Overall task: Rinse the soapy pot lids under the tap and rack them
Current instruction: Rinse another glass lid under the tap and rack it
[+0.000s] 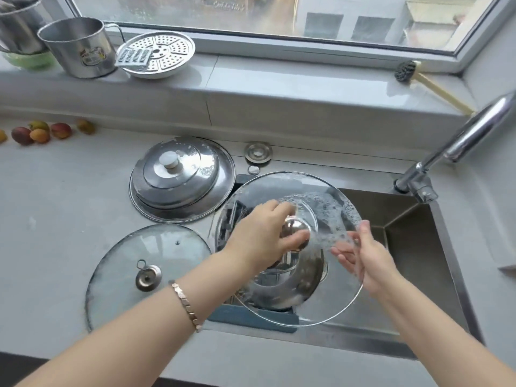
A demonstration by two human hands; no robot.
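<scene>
My left hand (268,236) grasps the knob (297,233) of the glass lid (329,300), fingers curled round it from above. That way I carry the weight and can tip the lid as I like. My right hand (365,263) pinches the rim at the lid's three o'clock, thumb on top and fingers spread under the glass, which keeps the slippery disc from swinging.

I hold the lid above the sink (418,247) and clear of it, so the suds at its one o'clock drip into the basin and not on the counter (55,219). The tap (474,135) stands at two o'clock from the lid, and I see no water running from it, so I judge this lid is not yet rinsed.

The steel lid (181,177) waits on the counter at ten o'clock, flecked with foam. The second glass lid (156,247) lies flat at eight o'clock. Both are within reach for their turn. I cannot pick out a rack for certain.
</scene>
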